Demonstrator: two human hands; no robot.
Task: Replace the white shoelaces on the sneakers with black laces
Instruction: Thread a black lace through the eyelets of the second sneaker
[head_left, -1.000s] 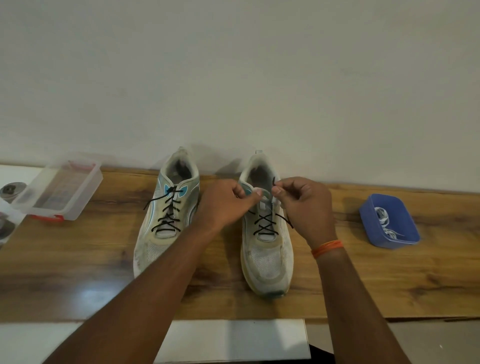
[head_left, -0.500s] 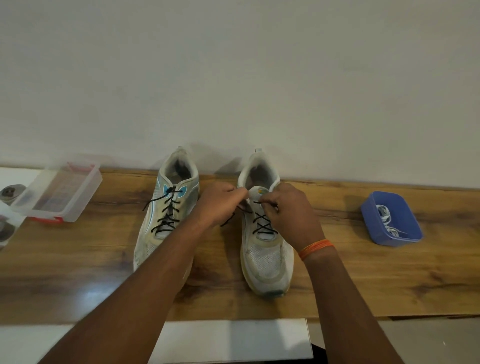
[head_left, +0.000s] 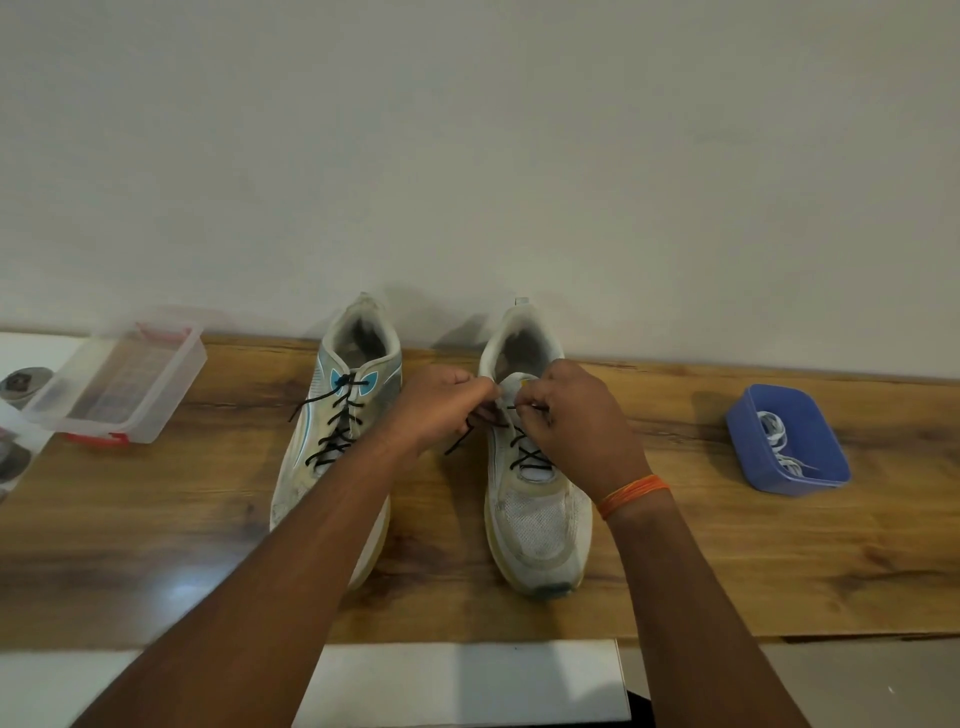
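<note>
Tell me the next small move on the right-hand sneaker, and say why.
Probably pull both ends snug and start the knot. The black lace already criss-crosses the right sneaker up to the tongue, and the left hand and right hand each pinch an end there.

You can read no text, brand or number here; the blue mark on the left sneaker (head_left: 332, 447), at eleven o'clock from your hands, is only a shape.
</note>
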